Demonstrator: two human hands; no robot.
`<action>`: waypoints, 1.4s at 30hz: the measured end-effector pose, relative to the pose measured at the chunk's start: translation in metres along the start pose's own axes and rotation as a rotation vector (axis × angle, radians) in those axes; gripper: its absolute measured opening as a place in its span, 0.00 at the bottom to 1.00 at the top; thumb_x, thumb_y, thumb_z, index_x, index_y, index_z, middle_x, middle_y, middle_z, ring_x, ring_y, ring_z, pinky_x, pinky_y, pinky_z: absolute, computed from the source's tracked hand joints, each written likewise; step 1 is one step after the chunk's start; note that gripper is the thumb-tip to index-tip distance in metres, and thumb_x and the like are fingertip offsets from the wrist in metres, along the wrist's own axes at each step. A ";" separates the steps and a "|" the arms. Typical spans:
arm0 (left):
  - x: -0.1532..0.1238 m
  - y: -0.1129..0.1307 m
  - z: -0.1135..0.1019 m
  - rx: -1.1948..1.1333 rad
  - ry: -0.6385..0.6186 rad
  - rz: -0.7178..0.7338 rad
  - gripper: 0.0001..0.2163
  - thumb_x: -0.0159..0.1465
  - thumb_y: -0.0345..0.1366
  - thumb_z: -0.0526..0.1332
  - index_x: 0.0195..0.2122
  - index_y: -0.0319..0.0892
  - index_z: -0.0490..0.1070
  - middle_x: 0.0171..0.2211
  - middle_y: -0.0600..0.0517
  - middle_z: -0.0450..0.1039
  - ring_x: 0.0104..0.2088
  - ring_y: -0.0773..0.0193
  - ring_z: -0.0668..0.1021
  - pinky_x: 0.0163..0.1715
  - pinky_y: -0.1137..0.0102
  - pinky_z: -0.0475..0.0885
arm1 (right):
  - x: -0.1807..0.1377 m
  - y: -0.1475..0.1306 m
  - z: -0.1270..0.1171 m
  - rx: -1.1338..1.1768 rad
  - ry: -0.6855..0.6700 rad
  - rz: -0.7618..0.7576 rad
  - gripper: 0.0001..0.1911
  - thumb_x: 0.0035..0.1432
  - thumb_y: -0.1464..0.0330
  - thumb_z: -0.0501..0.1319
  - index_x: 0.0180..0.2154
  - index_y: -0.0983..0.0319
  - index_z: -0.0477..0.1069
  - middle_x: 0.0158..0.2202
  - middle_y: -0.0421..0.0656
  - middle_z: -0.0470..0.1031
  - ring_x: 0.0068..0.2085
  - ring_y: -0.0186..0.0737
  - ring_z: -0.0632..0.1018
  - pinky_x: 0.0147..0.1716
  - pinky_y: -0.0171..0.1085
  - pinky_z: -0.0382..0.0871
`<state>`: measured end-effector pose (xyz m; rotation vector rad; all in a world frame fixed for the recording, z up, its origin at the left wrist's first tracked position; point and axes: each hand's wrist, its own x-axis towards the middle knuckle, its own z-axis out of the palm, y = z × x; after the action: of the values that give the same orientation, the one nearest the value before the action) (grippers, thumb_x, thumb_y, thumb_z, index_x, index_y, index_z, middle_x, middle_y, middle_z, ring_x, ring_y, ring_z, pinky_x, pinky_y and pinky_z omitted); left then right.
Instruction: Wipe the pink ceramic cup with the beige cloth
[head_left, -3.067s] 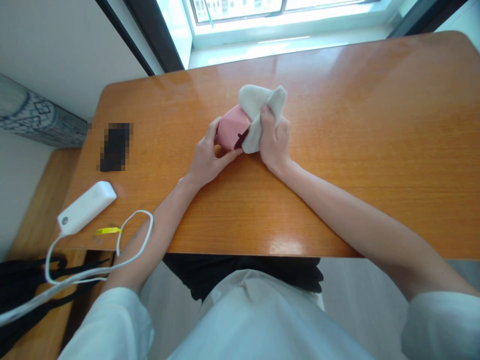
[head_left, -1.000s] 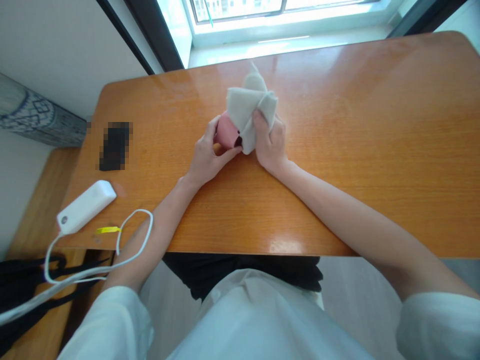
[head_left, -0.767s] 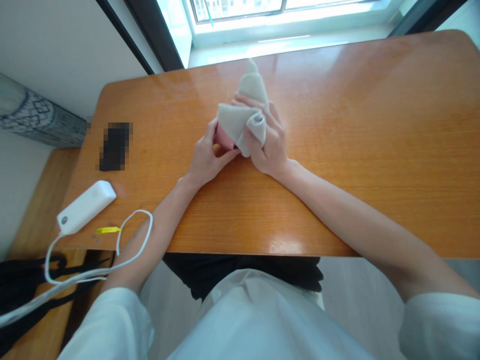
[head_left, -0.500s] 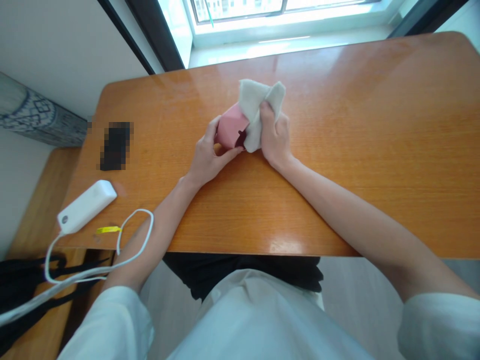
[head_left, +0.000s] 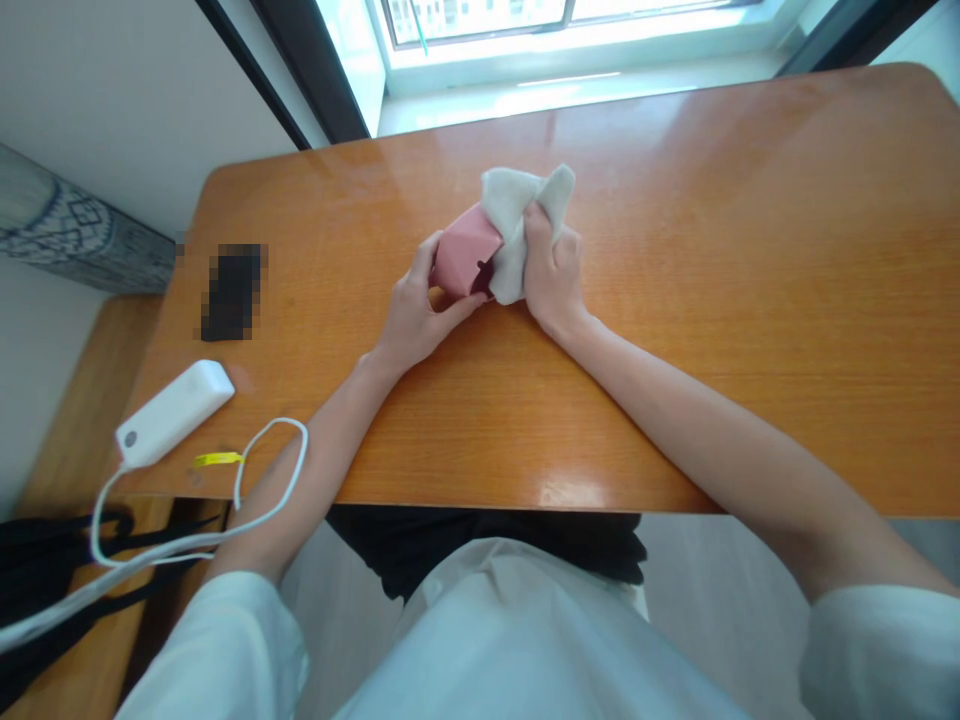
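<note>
A pink faceted container [head_left: 466,252] with a dark opening is tilted on its side, its open end facing right. My left hand [head_left: 418,310] grips it from the left, thumb along the near lower edge and fingers around the far side. In my right hand [head_left: 553,268] is a bunched white cloth [head_left: 511,200], pinched under the thumb. The cloth lies against the right, open end of the container and covers part of it. Whether any cloth reaches inside cannot be made out.
Both hands work above a brown wooden table [head_left: 750,300]. At its left lie a pixelated dark object [head_left: 232,292], a white power bank-like block [head_left: 176,412] with a white cable [head_left: 289,490], and a yellow tag [head_left: 217,459]. A window [head_left: 555,20] is beyond the far edge.
The right hand and cloth have shifted very slightly right, and the cloth's top edge sits a little lower. My left hand keeps its grip on the pink container in nearly the same place.
</note>
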<state>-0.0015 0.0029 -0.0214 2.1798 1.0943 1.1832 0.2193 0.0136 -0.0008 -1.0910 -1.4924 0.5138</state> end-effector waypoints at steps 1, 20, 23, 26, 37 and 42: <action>0.000 0.000 0.000 0.000 -0.001 0.005 0.41 0.68 0.63 0.74 0.75 0.54 0.59 0.67 0.44 0.76 0.67 0.44 0.82 0.67 0.49 0.80 | 0.001 0.003 0.000 0.004 0.008 0.003 0.37 0.78 0.37 0.41 0.42 0.55 0.77 0.40 0.44 0.82 0.54 0.51 0.85 0.66 0.59 0.80; -0.001 0.001 0.001 -0.065 -0.028 0.003 0.41 0.67 0.63 0.74 0.73 0.55 0.56 0.66 0.43 0.75 0.65 0.46 0.83 0.63 0.51 0.83 | 0.004 0.009 0.003 0.096 0.064 0.174 0.35 0.76 0.35 0.46 0.29 0.54 0.63 0.26 0.37 0.67 0.36 0.41 0.80 0.44 0.45 0.82; -0.004 0.001 0.005 -0.054 -0.074 0.000 0.46 0.64 0.65 0.76 0.73 0.55 0.53 0.62 0.44 0.76 0.59 0.47 0.86 0.57 0.53 0.84 | -0.003 -0.006 -0.004 -0.002 0.035 -0.074 0.31 0.80 0.40 0.46 0.39 0.53 0.74 0.40 0.42 0.84 0.52 0.46 0.85 0.61 0.50 0.82; -0.006 0.002 0.008 -0.048 -0.102 -0.002 0.43 0.65 0.65 0.75 0.70 0.53 0.56 0.56 0.45 0.78 0.50 0.51 0.87 0.50 0.57 0.84 | -0.005 -0.014 -0.011 -0.112 -0.064 -0.420 0.26 0.81 0.47 0.47 0.60 0.50 0.77 0.64 0.43 0.84 0.67 0.49 0.82 0.72 0.56 0.75; 0.000 0.022 -0.007 -0.029 -0.008 0.055 0.32 0.74 0.66 0.65 0.68 0.51 0.65 0.62 0.47 0.80 0.59 0.51 0.85 0.59 0.52 0.85 | -0.004 -0.013 -0.018 -0.207 -0.282 -0.548 0.35 0.75 0.38 0.55 0.71 0.47 0.74 0.72 0.41 0.79 0.78 0.63 0.72 0.80 0.68 0.62; 0.000 0.020 -0.006 0.024 -0.034 -0.004 0.37 0.73 0.68 0.66 0.72 0.50 0.61 0.63 0.48 0.80 0.58 0.55 0.85 0.57 0.56 0.86 | -0.005 -0.012 -0.009 -0.109 -0.163 -0.369 0.34 0.77 0.38 0.48 0.64 0.48 0.78 0.64 0.43 0.84 0.70 0.56 0.80 0.77 0.64 0.68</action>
<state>0.0025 -0.0091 -0.0046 2.2060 1.1037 1.1324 0.2232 0.0012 0.0086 -0.8426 -1.8337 0.2691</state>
